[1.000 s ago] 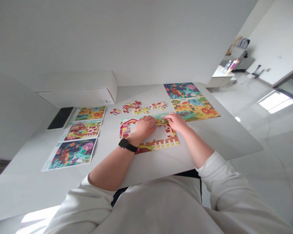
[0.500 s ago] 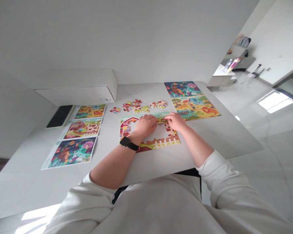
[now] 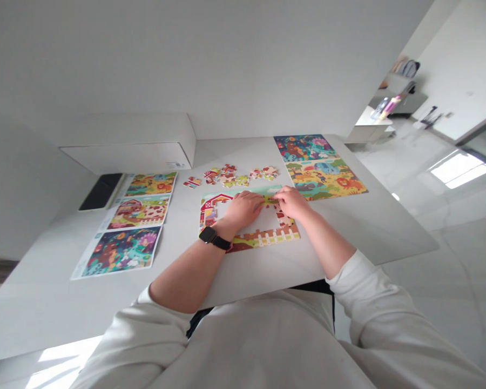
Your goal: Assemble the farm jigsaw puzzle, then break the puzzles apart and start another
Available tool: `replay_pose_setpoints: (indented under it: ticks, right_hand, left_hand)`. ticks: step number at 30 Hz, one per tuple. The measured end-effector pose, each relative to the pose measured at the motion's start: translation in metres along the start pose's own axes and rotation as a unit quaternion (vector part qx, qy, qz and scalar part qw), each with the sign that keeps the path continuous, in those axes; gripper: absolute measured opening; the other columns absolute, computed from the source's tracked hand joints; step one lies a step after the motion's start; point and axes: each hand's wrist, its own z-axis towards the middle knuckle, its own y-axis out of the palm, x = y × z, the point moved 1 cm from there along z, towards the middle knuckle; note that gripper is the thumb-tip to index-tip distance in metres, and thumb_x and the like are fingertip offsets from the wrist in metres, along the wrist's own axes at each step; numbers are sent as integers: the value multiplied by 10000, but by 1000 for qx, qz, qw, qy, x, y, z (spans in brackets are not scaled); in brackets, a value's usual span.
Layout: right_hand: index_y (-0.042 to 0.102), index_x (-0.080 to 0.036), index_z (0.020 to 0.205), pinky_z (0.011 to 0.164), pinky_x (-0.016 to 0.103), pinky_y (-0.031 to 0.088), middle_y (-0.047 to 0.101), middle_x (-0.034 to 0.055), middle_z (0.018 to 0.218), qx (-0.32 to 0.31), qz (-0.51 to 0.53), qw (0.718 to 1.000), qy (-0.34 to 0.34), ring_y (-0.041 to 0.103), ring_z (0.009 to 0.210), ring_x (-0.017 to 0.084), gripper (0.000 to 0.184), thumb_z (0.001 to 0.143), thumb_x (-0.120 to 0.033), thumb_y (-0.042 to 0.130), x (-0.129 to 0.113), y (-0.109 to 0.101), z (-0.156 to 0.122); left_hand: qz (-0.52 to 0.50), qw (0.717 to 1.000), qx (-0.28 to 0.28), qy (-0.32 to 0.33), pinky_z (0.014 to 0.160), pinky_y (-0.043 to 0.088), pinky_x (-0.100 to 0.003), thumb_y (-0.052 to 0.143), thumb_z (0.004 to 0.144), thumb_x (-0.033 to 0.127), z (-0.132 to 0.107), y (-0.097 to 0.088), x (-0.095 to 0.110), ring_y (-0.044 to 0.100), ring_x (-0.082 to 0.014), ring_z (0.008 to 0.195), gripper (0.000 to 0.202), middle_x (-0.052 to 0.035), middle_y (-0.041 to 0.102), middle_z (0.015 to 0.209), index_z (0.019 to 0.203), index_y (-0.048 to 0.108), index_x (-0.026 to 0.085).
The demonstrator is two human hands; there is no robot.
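Here, left hand (image 3: 245, 209) palm-down over puzzle (image 3: 267, 237), right hand (image 3: 290, 202) curled opposite

Top (image 3: 267, 346): plain off-white cloth | sleeves (image 3: 366, 283): same colour, loose with soft wrinkles, leaving the forearms (image 3: 180, 281) bare | left wrist (image 3: 229, 230): one watch (image 3: 208, 234), having a dark squarish screen and black strap (image 3: 221, 243)

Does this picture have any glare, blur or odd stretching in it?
Head view: bright glare on the glossy floor at right, and a sunlit patch at lower left; also in the head view, sleeves that look stretched toward the bottom corners, smeared bottles at upper right, and detail too soft around the right hand to trace the puzzle seams there.
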Motion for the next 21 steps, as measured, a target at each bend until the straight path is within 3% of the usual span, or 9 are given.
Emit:
replay_pose_setpoints:
  ticks: [6, 12, 21]
  right_hand:
    - [878, -285, 1139, 1063, 375, 551, 757, 89, 1204, -7, 28, 1000, -11, 697, 1102, 233, 453, 949, -56, 536, 7, 0, -1]
    - [895, -302, 1042, 1103, 396, 534, 758, 73, 1262, -28, 19, 999, -25, 702, 1147, 235, 453, 913, -36, 551, 9, -2, -2]
    - [896, -254, 982, 1035, 402, 562, 780, 98, 1126, -21, 28, 998, -53, 725, 1052, 242, 418, 894, -14, 567, 6, -4, -1]
  left_hand:
    - [18, 999, -29, 19, 1154, 459, -483, 550, 1049, 317, -1, -5, 5, 631, -302, 1264, 344, -89, 717, 1379, 1306, 778, 311]
    - [34, 999, -30, 8, 1155, 457, -508, 573, 1044, 372, -4, 2, 7, 586, -326, 1317, 383, -109, 674, 1422, 1391, 730, 328]
    - [63, 997, -39, -2, 1185, 445, -522, 597, 1027, 387, -7, 4, 14, 563, -345, 1382, 436, -122, 641, 1492, 1441, 697, 296]
